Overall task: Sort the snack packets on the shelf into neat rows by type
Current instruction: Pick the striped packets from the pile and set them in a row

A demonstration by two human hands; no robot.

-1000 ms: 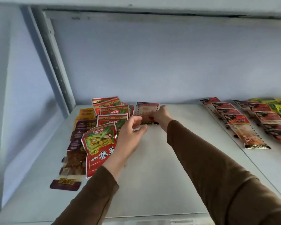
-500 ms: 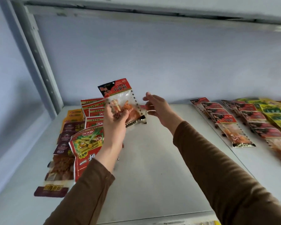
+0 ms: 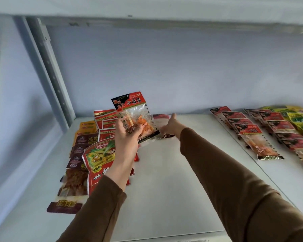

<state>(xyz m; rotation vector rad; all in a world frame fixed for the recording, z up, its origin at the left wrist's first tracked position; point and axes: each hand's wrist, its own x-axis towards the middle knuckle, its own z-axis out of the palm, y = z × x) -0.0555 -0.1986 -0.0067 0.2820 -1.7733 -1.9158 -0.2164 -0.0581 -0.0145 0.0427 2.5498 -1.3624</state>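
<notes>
My left hand (image 3: 128, 138) grips a clear snack packet with a red and black header (image 3: 135, 116) and holds it upright above the white shelf (image 3: 164, 189). My right hand (image 3: 171, 126) reaches to the back of the shelf, its straight fingers touching a second packet of the same kind (image 3: 162, 117) that lies flat there, partly hidden by the hand. To the left lie a row of red and green packets (image 3: 98, 154), a column of brown packets (image 3: 79, 142) and some orange ones (image 3: 87, 125).
On the right, several red-headed clear packets lie in overlapping rows (image 3: 248, 131), with another red row (image 3: 283, 126) and yellow-green packets (image 3: 301, 119) beyond. A grey perforated upright (image 3: 49, 67) stands at the back left. The upper shelf's underside runs overhead.
My left hand lifted the red-headed packet off the shelf and holds it up. My right hand, open in the air half a second ago, has dropped onto the second packet at the back.
</notes>
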